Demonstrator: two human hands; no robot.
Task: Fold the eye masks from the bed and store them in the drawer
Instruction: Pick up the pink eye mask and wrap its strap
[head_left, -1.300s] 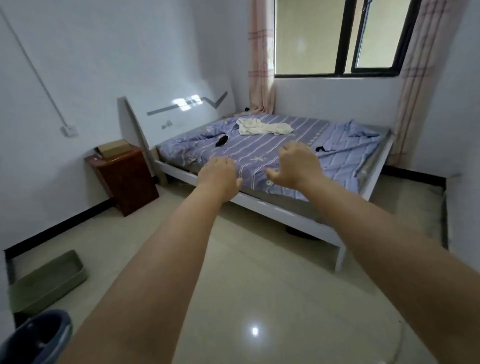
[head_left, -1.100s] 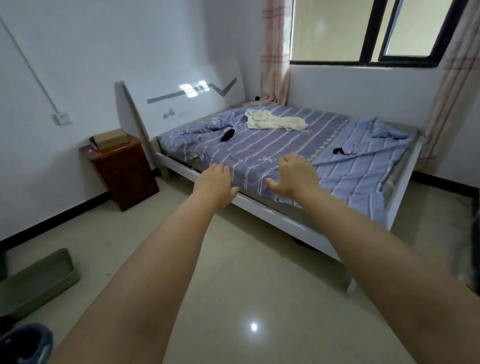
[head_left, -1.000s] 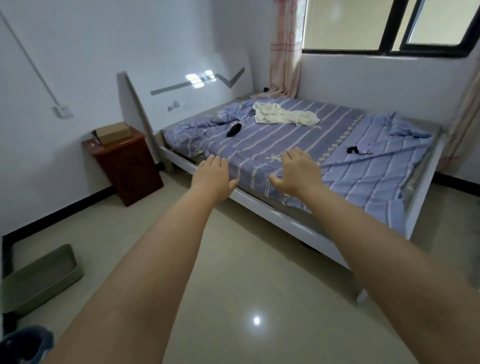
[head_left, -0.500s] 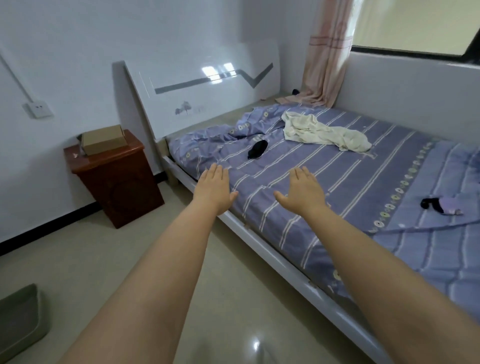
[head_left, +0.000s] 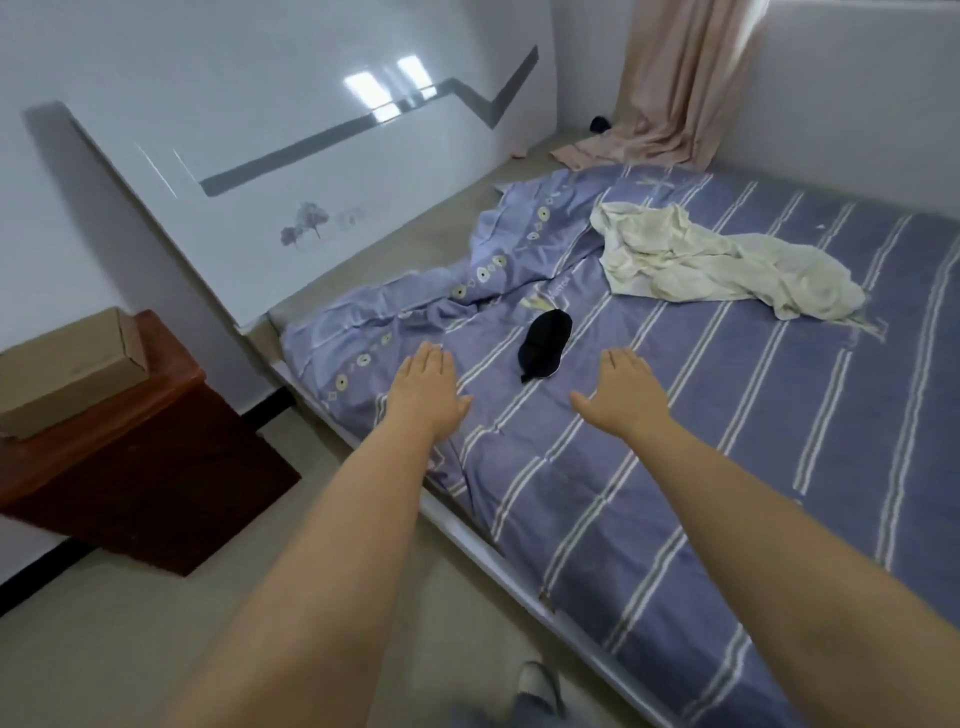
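A black eye mask (head_left: 544, 344) lies on the bed's purple striped sheet (head_left: 727, 441), near the headboard end. My left hand (head_left: 425, 392) hovers flat and empty just left of the mask, fingers together and stretched out. My right hand (head_left: 621, 397) hovers to the mask's right, equally flat and empty. Neither hand touches the mask. A dark red bedside cabinet (head_left: 130, 457) stands left of the bed; its drawer front is not distinguishable from this angle.
A cardboard box (head_left: 67, 374) rests on the cabinet. A crumpled cream cloth (head_left: 717, 265) lies farther back on the bed. The white headboard (head_left: 311, 171) leans against the wall, a pink curtain (head_left: 675, 88) hangs at the far corner, and my shoe (head_left: 537, 686) stands on the beige floor.
I have walked up to the bed; it and the mask now fill the view. Both hands have stretched out over the sheet on either side of the mask. The second mask has left the view.
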